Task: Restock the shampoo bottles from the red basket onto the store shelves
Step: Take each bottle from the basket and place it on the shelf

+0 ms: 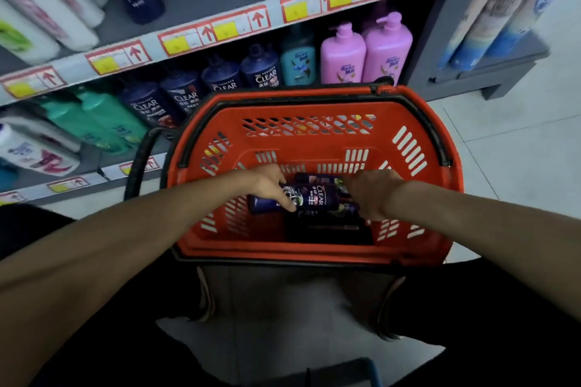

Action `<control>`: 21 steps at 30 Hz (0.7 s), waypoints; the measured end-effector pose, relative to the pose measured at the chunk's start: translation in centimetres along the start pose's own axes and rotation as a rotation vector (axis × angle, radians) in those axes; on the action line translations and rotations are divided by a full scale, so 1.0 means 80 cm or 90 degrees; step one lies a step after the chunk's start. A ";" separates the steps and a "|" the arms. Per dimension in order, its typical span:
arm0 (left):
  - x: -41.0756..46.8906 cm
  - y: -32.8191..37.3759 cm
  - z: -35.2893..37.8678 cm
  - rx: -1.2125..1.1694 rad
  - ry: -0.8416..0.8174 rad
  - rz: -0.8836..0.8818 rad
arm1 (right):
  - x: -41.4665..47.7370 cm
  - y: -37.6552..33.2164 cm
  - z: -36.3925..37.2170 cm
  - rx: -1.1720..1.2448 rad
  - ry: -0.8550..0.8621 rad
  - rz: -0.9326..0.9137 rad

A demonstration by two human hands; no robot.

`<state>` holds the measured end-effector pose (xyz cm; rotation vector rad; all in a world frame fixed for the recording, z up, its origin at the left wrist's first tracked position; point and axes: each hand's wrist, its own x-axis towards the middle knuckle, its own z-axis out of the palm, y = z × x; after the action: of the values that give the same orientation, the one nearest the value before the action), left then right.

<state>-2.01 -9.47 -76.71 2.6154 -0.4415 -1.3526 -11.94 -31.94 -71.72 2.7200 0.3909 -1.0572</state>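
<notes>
A red basket (314,107) with black handles sits on the floor in front of the shelves. Inside it lie dark blue CLEAR shampoo bottles. My left hand (270,182) grips the nearest bottle (314,198) at its left end, thumb across its front. My right hand (371,195) curls over the right end of the bottles; which bottle it holds is hidden under the hand. A second dark bottle (314,178) shows just behind the first. A row of matching CLEAR bottles (188,94) stands on the shelf behind the basket.
Pink pump bottles (364,53) and a teal bottle (297,60) stand at the right of that shelf, green ones (94,119) at the left. Price-tag strips (220,31) run along the shelf edges. A grey side rack (490,41) stands to the right over tiled floor.
</notes>
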 end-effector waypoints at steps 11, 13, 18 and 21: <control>-0.153 -0.001 -0.073 -0.484 0.225 0.072 | -0.002 -0.041 -0.115 0.787 0.374 0.043; -0.154 0.011 -0.062 -0.567 0.261 0.078 | -0.003 -0.051 -0.118 0.915 0.436 0.040; -0.144 0.036 -0.045 -0.689 0.278 0.105 | -0.009 -0.057 -0.115 1.214 0.397 0.102; -0.141 0.023 -0.042 -0.710 0.256 0.123 | -0.019 -0.056 -0.115 1.298 0.245 0.063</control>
<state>-5.76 -7.42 -65.55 1.7446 0.1188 -0.6459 -8.61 -25.42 -64.41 4.3181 -1.8142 -1.0045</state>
